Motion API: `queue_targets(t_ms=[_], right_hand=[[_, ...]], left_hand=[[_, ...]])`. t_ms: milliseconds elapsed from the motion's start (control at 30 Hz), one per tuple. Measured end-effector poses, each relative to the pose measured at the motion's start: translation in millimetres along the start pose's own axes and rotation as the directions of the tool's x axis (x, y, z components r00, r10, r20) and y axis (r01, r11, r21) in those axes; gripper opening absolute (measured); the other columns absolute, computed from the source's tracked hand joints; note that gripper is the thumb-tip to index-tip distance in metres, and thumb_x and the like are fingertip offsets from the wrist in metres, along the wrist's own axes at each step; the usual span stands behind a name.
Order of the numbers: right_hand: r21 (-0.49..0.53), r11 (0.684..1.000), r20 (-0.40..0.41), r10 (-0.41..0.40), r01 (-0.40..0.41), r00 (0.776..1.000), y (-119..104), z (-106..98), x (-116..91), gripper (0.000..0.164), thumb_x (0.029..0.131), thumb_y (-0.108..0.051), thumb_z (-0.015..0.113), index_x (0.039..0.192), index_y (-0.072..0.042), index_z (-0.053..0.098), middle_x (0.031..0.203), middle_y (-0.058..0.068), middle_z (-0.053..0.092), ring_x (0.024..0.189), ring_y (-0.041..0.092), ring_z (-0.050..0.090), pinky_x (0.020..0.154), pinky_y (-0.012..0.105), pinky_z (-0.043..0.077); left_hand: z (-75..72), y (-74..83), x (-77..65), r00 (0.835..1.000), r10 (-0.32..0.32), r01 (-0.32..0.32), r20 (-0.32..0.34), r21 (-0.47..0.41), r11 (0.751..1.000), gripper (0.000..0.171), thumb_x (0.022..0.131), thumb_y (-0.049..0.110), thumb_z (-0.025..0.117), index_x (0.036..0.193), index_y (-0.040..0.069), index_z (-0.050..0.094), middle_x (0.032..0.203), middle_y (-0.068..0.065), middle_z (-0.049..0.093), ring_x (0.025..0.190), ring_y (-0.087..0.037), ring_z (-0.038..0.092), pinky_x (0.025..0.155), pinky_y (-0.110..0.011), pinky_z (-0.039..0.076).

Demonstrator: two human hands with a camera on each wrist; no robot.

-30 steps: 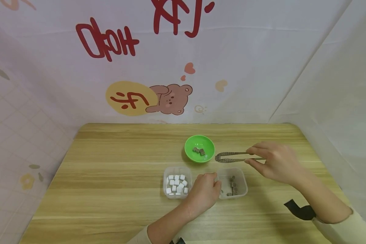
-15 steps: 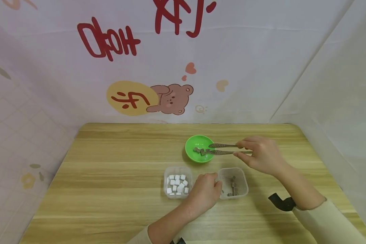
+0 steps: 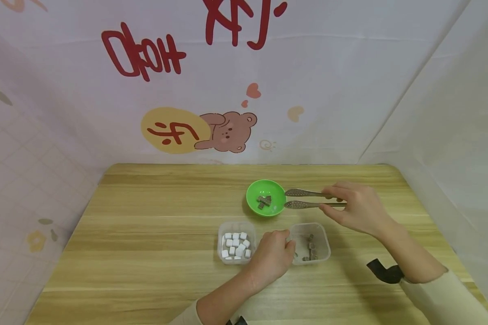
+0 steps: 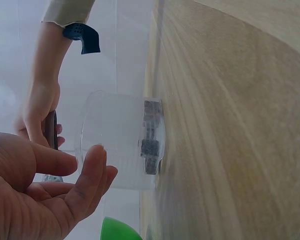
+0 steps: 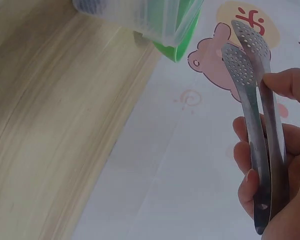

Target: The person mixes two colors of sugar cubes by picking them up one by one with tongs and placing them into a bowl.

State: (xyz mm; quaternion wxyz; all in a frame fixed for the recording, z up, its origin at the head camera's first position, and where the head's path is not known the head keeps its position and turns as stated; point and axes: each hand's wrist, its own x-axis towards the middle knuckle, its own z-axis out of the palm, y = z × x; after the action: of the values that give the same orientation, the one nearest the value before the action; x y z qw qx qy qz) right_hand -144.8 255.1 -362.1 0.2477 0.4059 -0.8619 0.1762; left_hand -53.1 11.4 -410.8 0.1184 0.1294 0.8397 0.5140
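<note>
My left hand (image 3: 274, 253) pinches the rim of a clear plastic container (image 4: 115, 125), thumb and fingers meeting at its edge. Several brown cubes (image 4: 150, 148) lie on that container's floor. In my right hand (image 3: 355, 205) is a pair of metal tongs with perforated tips (image 5: 253, 125), gripped between thumb and fingers. The tongs' tips stand spread at the right rim of a green bowl (image 3: 252, 192), with nothing between them. Inside the bowl, brown cubes (image 3: 264, 201) lie clustered together.
A second clear container (image 3: 219, 243) with several white cubes (image 3: 241, 249) stands left of my left hand. All of it rests on a wood-grain table (image 3: 154, 234). A printed white curtain (image 3: 329, 90) hangs behind and at both sides.
The tongs went left over the bowl, released a brown cube there, and drew back right with tips spread. The bowl's cubes have shifted into a cluster. My left hand stayed put.
</note>
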Motion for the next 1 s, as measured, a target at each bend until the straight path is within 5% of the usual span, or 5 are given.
queue_targets(t_ms=[300, 667, 867, 1000], right_hand=[[-0.043, 0.999, 0.037, 0.028, -0.026, 0.999, 2, -16, -12, 0.029, 0.078, -0.032, 0.08, 0.096, -0.01, 0.079, 0.087, -0.003, 0.075, 0.062, 0.011, 0.066, 0.051, 0.029, 0.05], [-0.067, 0.998, 0.064, -0.01, 0.014, 0.998, -4, -36, -24, 0.058, 0.099, -0.067, 0.055, 0.094, -0.015, 0.079, 0.086, -0.006, 0.075, 0.066, 0.011, 0.067, 0.051, 0.028, 0.05], [-0.108, 0.994, 0.135, -0.004, 0.018, 0.991, -12, -42, -26, 0.03, 0.082, -0.045, 0.082, 0.093, -0.018, 0.08, 0.088, -0.01, 0.075, 0.077, 0.016, 0.073, 0.061, 0.038, 0.058], [-0.133, 0.991, 0.179, 0.008, 0.017, 0.984, -18, -40, -28, 0.03, 0.066, -0.033, 0.089, 0.091, -0.02, 0.079, 0.086, -0.012, 0.073, 0.072, 0.01, 0.068, 0.057, 0.032, 0.054]], left_hand=[[0.5, 0.0, -0.5, 1.0, -0.003, 0.003, 0.0, -0.008, 1.0, 0.031, 0.103, 0.006, 0.057, 0.073, 0.012, 0.053, 0.055, 0.008, 0.039, 0.043, -0.004, 0.034, 0.043, -0.023, 0.031], [0.9, 0.2, -0.3, 1.0, 0.0, 0.0, -0.006, 0.001, 1.0, 0.033, 0.103, 0.005, 0.057, 0.071, 0.013, 0.05, 0.055, 0.008, 0.039, 0.044, -0.004, 0.036, 0.044, -0.023, 0.032], [1.2, 0.3, 0.0, 1.0, 0.005, -0.005, -0.008, 0.0, 1.0, 0.032, 0.103, 0.004, 0.056, 0.072, 0.012, 0.05, 0.054, 0.008, 0.039, 0.044, -0.004, 0.035, 0.043, -0.023, 0.031], [1.8, 0.0, -0.1, 1.0, 0.009, -0.009, -0.011, -0.004, 1.0, 0.033, 0.102, 0.004, 0.056, 0.071, 0.011, 0.049, 0.054, 0.009, 0.038, 0.044, -0.004, 0.035, 0.043, -0.023, 0.03]])
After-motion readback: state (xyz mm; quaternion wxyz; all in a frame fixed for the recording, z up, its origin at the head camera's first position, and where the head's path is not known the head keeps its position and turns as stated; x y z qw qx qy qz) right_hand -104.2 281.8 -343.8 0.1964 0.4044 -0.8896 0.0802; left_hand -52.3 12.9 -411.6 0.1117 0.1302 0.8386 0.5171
